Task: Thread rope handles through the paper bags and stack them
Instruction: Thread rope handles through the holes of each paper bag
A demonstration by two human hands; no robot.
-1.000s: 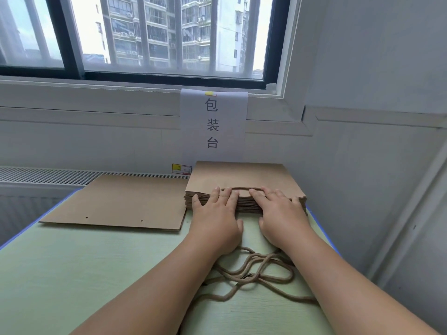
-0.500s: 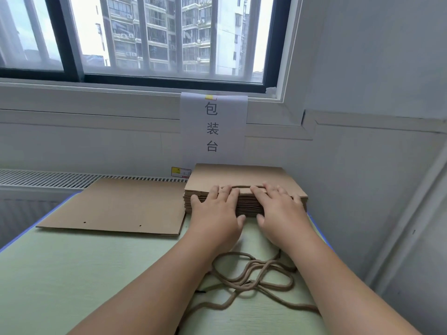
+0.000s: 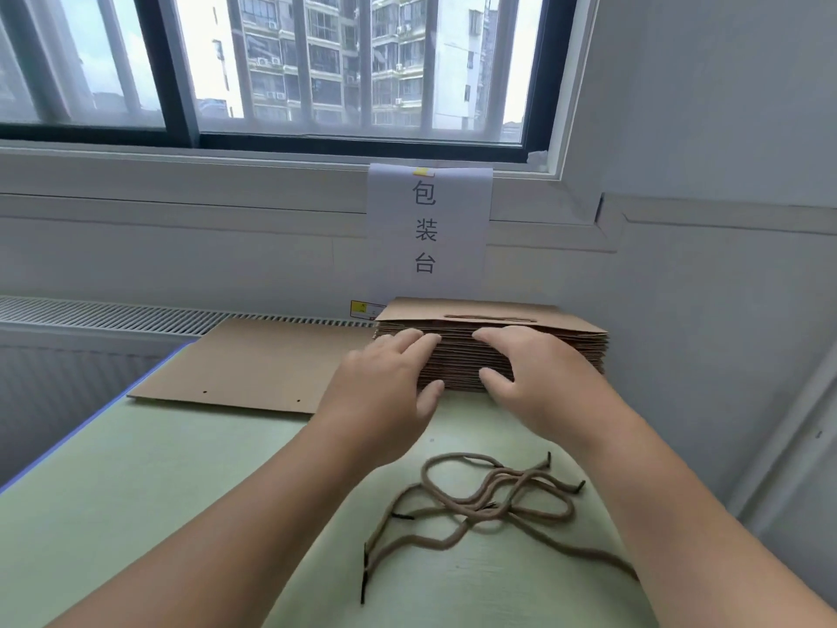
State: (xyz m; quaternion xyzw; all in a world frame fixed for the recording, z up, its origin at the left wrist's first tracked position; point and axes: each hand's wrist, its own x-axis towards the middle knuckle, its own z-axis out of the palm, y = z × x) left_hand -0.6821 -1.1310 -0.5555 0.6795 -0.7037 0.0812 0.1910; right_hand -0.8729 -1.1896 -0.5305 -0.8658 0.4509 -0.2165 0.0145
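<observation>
— So, the bags?
— A stack of flat brown paper bags (image 3: 491,355) on the pale green table (image 3: 136,491); my left hand (image 3: 385,392) and right hand (image 3: 539,378) press its near edge, fingers straight — loose tan rope handles (image 3: 493,500) lie nearer me.

Stack of paper bags (image 3: 534,351): at your 12 o'clock, far on the table (image 3: 136,514), with a rope handle (image 3: 489,318) on top.
Left hand (image 3: 385,392): your straight fingers press the stack's near face.
Right hand (image 3: 543,378): your fingers touch the same face, thumb low.
Loose ropes (image 3: 489,500): tangled at 5 o'clock, apart from both hands.
Flat bag (image 3: 253,360): at 10 o'clock, just beside the stack, two holes near its front edge.
Sign (image 3: 428,228): on the wall behind the stack.
</observation>
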